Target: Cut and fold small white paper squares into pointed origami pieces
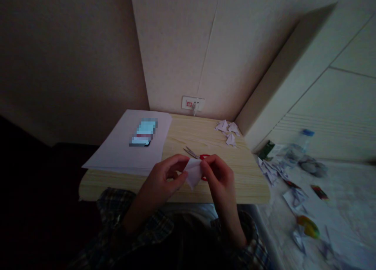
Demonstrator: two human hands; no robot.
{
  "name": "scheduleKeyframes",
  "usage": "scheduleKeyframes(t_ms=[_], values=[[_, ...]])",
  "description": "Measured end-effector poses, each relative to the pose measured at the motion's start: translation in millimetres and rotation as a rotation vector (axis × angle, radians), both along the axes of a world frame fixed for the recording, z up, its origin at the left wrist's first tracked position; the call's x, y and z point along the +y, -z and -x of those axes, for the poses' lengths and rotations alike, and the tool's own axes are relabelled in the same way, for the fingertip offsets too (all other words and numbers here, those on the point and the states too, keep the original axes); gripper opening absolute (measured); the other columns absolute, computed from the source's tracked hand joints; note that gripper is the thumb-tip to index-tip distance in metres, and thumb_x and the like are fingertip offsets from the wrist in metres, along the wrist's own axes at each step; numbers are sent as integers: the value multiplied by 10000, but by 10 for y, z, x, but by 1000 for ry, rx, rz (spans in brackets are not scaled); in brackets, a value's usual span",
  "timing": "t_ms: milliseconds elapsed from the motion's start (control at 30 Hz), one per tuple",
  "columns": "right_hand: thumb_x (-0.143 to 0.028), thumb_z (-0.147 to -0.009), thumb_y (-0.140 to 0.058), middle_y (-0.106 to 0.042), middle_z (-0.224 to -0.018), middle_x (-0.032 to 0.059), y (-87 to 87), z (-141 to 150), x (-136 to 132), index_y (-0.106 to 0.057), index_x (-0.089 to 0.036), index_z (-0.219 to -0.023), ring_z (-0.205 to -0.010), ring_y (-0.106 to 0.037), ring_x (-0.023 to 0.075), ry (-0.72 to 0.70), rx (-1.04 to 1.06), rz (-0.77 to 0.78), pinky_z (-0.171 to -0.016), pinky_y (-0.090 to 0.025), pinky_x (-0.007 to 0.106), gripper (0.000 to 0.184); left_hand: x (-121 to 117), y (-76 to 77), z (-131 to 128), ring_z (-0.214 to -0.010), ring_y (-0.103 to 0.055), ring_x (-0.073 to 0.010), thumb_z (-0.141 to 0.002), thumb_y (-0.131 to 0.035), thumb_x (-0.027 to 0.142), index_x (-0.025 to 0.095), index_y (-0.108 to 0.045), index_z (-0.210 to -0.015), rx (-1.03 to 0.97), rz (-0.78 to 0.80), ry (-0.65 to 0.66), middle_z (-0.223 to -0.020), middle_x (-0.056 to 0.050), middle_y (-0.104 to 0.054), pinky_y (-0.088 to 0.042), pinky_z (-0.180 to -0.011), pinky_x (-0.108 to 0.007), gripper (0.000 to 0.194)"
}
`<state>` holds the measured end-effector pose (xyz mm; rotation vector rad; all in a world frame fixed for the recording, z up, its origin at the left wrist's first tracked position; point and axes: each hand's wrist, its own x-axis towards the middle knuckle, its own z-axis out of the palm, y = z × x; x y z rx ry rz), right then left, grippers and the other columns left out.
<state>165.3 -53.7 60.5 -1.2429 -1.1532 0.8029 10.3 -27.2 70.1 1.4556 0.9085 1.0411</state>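
Fingers point(179, 180) on creased, pointed paper point(193, 173)

Dim light falls on pale walls point(176, 46) behind a light wood-grain table point(188, 133)

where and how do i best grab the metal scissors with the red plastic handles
Best by the red loops, from above and the right: the scissors lie on the pale wooden table with slightly open blades pointing left and away. The right hand and the small white folded paper partly cover the loops, so probably move those first.
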Motion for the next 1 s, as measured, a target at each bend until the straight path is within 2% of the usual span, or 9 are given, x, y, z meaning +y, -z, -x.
scheduleKeyframes(t_ms=[100, 267, 400, 500, 633, 833, 1000], values=[[-347, -832, -645, -585, -616, -30, 12, -18, 0, -608, -213, -696, -575, -554, 139, 31, 21, 0, -528, -412, 251, 195, -9, -21, 15, -737, -725, -153, -732, -648, 129, 192, -683, -910, -27, 9, 7, -871, -28, -785, -517, -557, -205, 192], [-358, -827, -638, -566, -597, -37, 20, -25, 21, -601, -214, -693, -557, -535, 134, 34, 43, 12, -515, -394, 247, 200, 2, -20, 37, -665, -699, -118, -752, -723, 157, 210, -620, -800, -60, -13, -62, -745, 31, -710, -497, -538, -172, 125], [-366, -823, -633, -596, -609, -24, 10, -16, 25, -594, -210, -674, -552, -545, 132, 6, 47, 32, -512, -401, 242, 219, -7, -34, 53, -672, -694, -101, -760, -722, 134, 216, -676, -726, -49, -66, -103, -712, 54, -703, -514, -595, -156, 100], [-373, -829, -618, -585, -598, -26, 3, -19, 25, -582, -210, -655, -556, -548, 130, -16, 47, 46, -510, -407, 233, 242, -15, -58, 64, -679, -704, -104, -761, -710, 105, 231, -763, -698, -14, -102, -93, -704, 50, -758, -531, -650, -158, 151], [-362, -834, -608, -571, -574, -31, 0, -20, 29, -582, -204, -641, -539, -544, 126, -66, 30, 62, -506, -417, 226, 251, -15, -69, 75, -722, -717, -111, -747, -736, 94, 258, -825, -817, 13, -135, -153, -826, 46, -819, -541, -704, -167, 199], [-379, -860, -599, -564, -538, -37, 24, -6, 45, -552, -220, -615, -505, -551, 134, -156, -20, 53, -476, -433, 230, 295, -1, -65, 89, -658, -682, -135, -742, -734, 103, 239, -808, -788, 67, -213, -197, -803, 19, -799, -555, -658, -217, 162], [-437, -922, -563, -559, -569, -32, 62, 7, 54, -547, -231, -629, -530, -556, 143, -155, -79, 18, -511, -462, 248, 358, 41, -40, 76, -753, -666, -165, -753, -735, 148, 220, -744, -686, 47, -256, -232, -760, -4, -709, -546, -649, -224, 98]])
